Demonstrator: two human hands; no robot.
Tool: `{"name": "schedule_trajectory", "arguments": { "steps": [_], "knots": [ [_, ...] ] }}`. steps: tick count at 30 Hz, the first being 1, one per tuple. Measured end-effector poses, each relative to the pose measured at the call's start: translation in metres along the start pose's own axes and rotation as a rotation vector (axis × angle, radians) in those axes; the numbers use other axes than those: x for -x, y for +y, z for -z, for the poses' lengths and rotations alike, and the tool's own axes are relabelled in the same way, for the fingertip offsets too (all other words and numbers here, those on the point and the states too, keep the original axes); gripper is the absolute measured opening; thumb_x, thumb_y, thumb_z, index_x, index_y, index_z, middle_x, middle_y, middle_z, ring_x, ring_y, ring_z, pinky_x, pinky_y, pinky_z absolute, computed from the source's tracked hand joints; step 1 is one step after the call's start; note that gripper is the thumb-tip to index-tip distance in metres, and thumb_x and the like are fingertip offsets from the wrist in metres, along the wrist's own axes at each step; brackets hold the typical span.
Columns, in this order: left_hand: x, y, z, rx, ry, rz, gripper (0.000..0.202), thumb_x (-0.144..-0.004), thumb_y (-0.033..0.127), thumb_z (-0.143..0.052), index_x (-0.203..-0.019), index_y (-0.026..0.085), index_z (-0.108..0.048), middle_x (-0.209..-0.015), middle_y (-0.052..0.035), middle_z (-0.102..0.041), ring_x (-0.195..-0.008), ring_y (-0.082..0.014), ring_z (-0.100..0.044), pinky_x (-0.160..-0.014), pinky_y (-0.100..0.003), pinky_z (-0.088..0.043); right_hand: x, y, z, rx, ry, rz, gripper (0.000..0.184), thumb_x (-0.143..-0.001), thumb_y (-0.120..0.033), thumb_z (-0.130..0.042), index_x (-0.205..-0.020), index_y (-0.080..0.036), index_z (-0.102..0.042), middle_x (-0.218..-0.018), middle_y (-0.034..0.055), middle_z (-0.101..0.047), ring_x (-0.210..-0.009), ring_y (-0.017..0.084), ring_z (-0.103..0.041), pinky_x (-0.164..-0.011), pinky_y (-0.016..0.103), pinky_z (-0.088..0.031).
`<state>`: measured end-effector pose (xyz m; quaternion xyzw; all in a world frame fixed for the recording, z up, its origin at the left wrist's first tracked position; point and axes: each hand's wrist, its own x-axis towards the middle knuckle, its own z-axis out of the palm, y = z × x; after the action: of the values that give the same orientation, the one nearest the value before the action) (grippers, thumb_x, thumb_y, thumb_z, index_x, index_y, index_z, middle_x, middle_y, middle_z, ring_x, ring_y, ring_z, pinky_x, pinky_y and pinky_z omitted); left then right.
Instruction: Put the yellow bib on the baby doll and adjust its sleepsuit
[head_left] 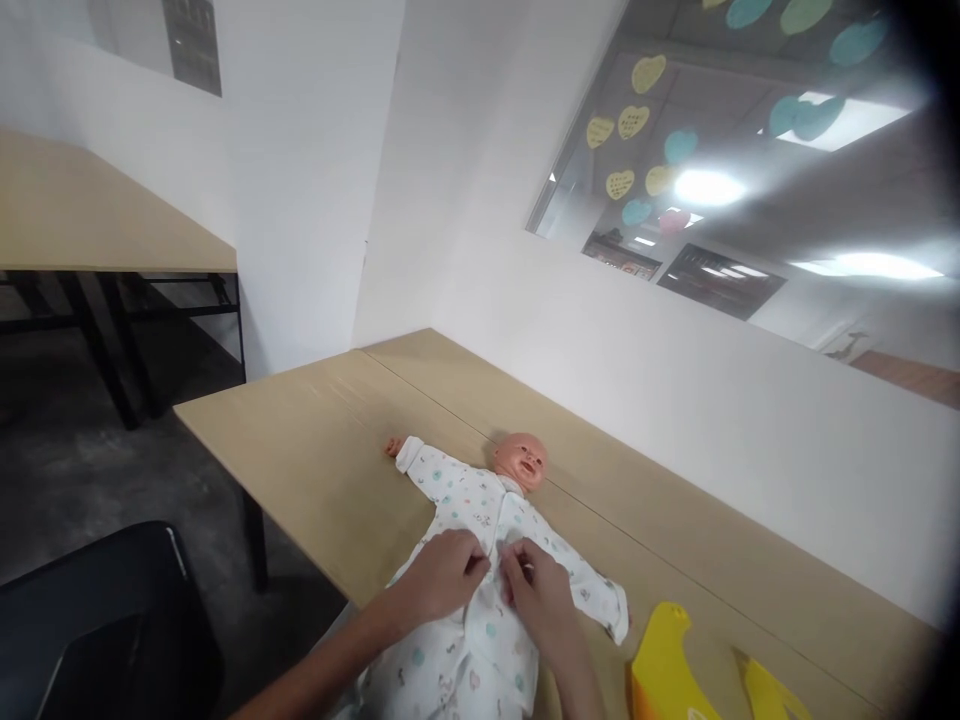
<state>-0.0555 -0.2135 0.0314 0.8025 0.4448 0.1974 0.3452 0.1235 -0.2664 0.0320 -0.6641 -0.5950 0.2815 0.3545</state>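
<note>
A baby doll lies on its back on the wooden-topped table, arms spread out to both sides. It wears a white baby outfit printed with small coloured figures. At the chest, my left hand pinches the outfit's front edge near the middle opening. Just across from it, my right hand has its fingers closed on the other side of the same opening. The fingertips are close together but apart. Whatever fastener lies between them is too small to make out.
A yellow bib-like item lies at the table's lower right. A black chair stands at the left, with another table behind it. White walls border the far side, and a window carries heart-shaped notes.
</note>
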Motion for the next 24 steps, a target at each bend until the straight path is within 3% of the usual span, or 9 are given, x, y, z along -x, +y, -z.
{"name": "schedule_trajectory", "arguments": {
  "steps": [5,9,14,18,24],
  "knots": [
    [-0.003,0.0,0.001,0.08,0.064,0.072,0.007,-0.087,0.021,-0.061,-0.088,0.019,-0.067,-0.08,-0.0018,-0.07,-0.08,-0.0199,-0.062,-0.072,-0.03,-0.039,-0.027,-0.014,-0.002,0.167,0.09,-0.005,0.048,-0.092,-0.066,-0.046,-0.08,-0.022,-0.062,-0.071,0.0051,-0.067,-0.07,0.026,-0.064,-0.069,0.034,-0.039],
    [-0.005,0.001,0.004,0.128,0.086,0.069,0.01,-0.088,0.019,-0.059,-0.091,0.018,-0.069,-0.082,-0.0023,-0.072,-0.08,-0.0194,-0.063,-0.073,-0.029,-0.04,-0.04,-0.018,-0.004,0.272,0.075,-0.059,0.04,-0.09,-0.057,-0.048,-0.078,-0.021,-0.061,-0.077,0.0079,-0.069,-0.08,0.028,-0.065,-0.073,0.036,-0.039],
    [-0.018,0.007,0.002,0.186,0.175,-0.004,0.023,-0.096,0.021,-0.049,-0.088,0.017,-0.07,-0.089,-0.0049,-0.073,-0.084,-0.0187,-0.061,-0.076,-0.029,-0.04,-0.038,0.002,-0.002,-0.019,0.018,-0.058,0.048,-0.09,-0.064,-0.052,-0.085,-0.018,-0.066,-0.061,0.0038,-0.062,-0.056,0.022,-0.058,-0.062,0.032,-0.042],
    [-0.036,0.013,0.0,0.123,0.164,-0.004,0.031,-0.097,0.024,-0.046,-0.079,0.017,-0.071,-0.081,-0.0056,-0.072,-0.077,-0.0182,-0.06,-0.072,-0.03,-0.037,-0.035,0.012,0.0,-0.301,-0.03,-0.1,0.058,-0.085,-0.073,-0.065,-0.091,-0.015,-0.065,-0.056,0.0018,-0.057,-0.049,0.017,-0.051,-0.051,0.026,-0.038],
    [-0.043,0.022,-0.002,0.144,0.119,0.064,0.034,-0.09,0.033,-0.051,-0.062,0.018,-0.063,-0.063,-0.0036,-0.061,-0.064,-0.0165,-0.055,-0.062,-0.031,-0.034,-0.032,0.026,0.004,-0.322,-0.018,-0.147,0.075,-0.07,-0.094,-0.071,-0.075,-0.02,-0.057,-0.051,0.0031,-0.051,-0.048,0.016,-0.046,-0.048,0.026,-0.037]
  ]
}}
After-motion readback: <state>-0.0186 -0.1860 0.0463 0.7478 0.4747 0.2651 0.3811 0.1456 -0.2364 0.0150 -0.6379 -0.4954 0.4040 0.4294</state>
